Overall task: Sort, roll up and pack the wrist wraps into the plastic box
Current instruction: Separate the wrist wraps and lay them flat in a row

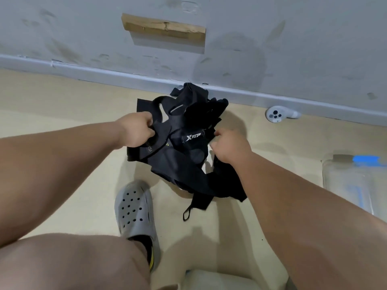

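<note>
A tangled heap of black wrist wraps lies on the beige floor close to the wall, one with a white logo facing up. My left hand grips a wrap with a thumb hole at the heap's left side. My right hand has its fingers curled into the heap's right edge and pinches black fabric there. A strap with a small loop trails out toward me. The clear plastic box with a blue clip stands on the floor at the right, apart from the heap.
A white hand controller lies by the skirting board to the right of the heap. My foot in a grey perforated clog is planted just left of the trailing strap. A wooden block is fixed to the grey wall.
</note>
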